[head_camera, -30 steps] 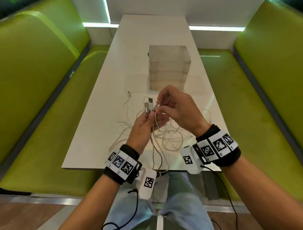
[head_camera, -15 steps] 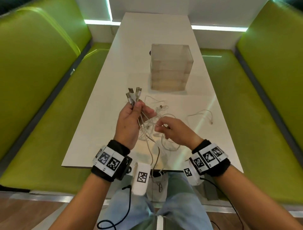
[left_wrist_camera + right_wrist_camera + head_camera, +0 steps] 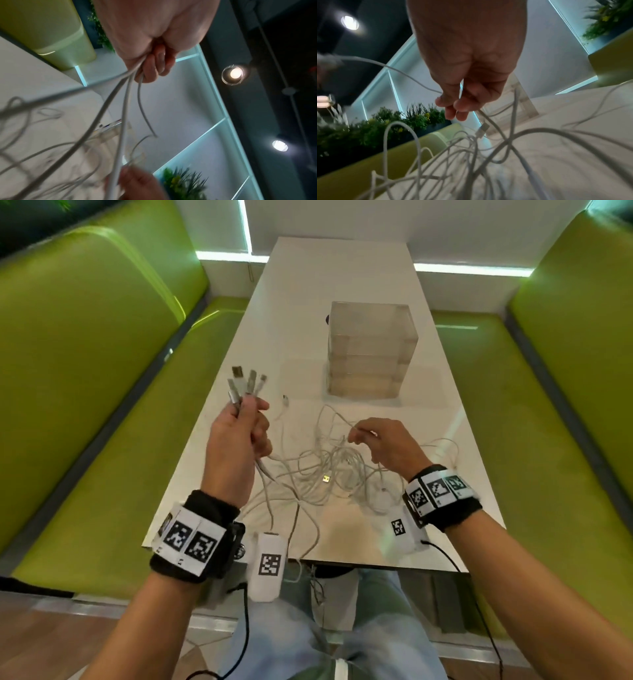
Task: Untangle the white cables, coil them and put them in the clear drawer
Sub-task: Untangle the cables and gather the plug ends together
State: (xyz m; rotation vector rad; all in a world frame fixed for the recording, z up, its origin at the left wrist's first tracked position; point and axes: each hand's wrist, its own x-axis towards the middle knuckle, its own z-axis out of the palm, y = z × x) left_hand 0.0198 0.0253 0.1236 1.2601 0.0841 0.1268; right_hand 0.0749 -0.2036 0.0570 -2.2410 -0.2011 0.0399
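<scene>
A tangle of white cables [image 3: 318,470] lies on the near half of the white table [image 3: 342,278]. My left hand [image 3: 239,433] is raised over the table's left side and grips several cable ends, their USB plugs [image 3: 245,381] fanning upward; the cords [image 3: 123,108] run down from its curled fingers [image 3: 154,65]. My right hand [image 3: 380,443] hovers over the tangle and pinches a thin cable [image 3: 412,78] between thumb and fingertips [image 3: 453,105]. The clear drawer unit [image 3: 370,350] stands farther back, its drawers closed. One loose USB plug [image 3: 327,479] lies in the pile.
Green padded benches [image 3: 85,354] flank the table on both sides. A few cable loops hang over the near table edge [image 3: 308,559] toward my lap. One more cable end [image 3: 285,400] lies left of the drawer unit.
My left hand has moved left and up with the bundle of plugs. My right hand let go near the plugs, dropped to the tangle and then shifted right, pinching a strand.
</scene>
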